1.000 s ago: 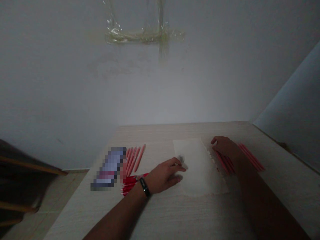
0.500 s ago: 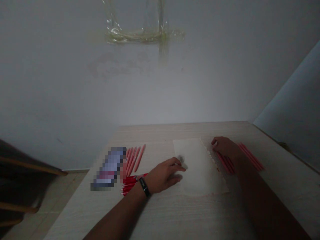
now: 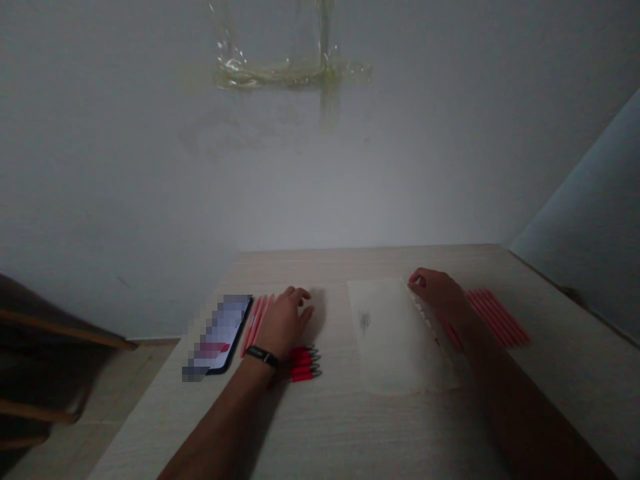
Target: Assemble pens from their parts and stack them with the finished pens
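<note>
Red pen tips (image 3: 304, 363), pink pen barrels (image 3: 256, 325) beside open, empty left hand (image 3: 285, 325), right hand (image 3: 435, 290) curled, hold unclear

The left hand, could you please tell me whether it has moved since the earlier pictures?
Yes, the left hand moved leftward, away from the paper, toward the phone.

Gap between left hand (image 3: 284, 325), paper sheet (image 3: 395, 333); wall (image 3: 350, 187) behind.

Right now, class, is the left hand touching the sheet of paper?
No, the left hand is off to the left of the sheet of paper, not touching it.
</note>
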The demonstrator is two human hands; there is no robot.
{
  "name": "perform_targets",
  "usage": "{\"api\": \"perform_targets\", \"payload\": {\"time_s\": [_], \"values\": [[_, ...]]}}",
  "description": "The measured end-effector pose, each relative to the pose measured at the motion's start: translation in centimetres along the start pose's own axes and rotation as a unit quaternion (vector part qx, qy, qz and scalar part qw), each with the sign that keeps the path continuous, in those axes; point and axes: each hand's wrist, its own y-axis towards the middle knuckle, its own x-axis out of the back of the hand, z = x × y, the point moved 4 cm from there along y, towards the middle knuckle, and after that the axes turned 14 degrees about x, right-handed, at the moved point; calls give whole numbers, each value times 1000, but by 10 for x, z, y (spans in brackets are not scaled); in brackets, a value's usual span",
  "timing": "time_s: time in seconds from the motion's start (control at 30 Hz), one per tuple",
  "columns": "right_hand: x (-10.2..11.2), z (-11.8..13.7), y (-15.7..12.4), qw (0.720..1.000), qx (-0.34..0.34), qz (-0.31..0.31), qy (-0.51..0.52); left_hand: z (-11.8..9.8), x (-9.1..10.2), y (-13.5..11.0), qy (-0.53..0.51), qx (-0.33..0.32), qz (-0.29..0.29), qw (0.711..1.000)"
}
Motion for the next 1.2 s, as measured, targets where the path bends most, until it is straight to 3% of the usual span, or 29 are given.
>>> {"api": "perform_targets", "payload": {"time_s": [0.07, 0.17, 0.27, 0.37, 0.53, 0.77, 0.9, 1.0, 1.1, 1.2], "values": [[-2, 13, 0, 1000, 16, -6, 1, 24, 4, 9, 64, 80, -32, 994], [-6, 30, -1, 999, 48, -6, 0, 42, 3, 14, 133, 132, -8, 982], [-10, 46, -3, 997, 82, 1, 14, 41, 0, 12, 164, 113, 19, 980], [-19, 66, -7, 987, 143, 32, 62, 30, -2, 9, 147, 68, 10, 987], [-40, 94, -17, 966, 200, 111, 120, 13, -6, 5, 62, 22, 3, 998], [-42, 95, -20, 966, 196, 124, 114, -10, 0, -2, -141, -13, 36, 989], [-41, 92, -19, 966, 194, 130, 111, -14, 1, -2, -262, -19, 62, 963], [-40, 96, -19, 966, 195, 110, 127, -16, -1, -1, -365, -24, 88, 927], [-39, 110, -20, 961, 189, 72, 187, -20, 0, -2, -450, -32, 116, 885], [-39, 132, -22, 942, 203, 43, 263, -22, 5, -4, -482, -21, 128, 867]]}}
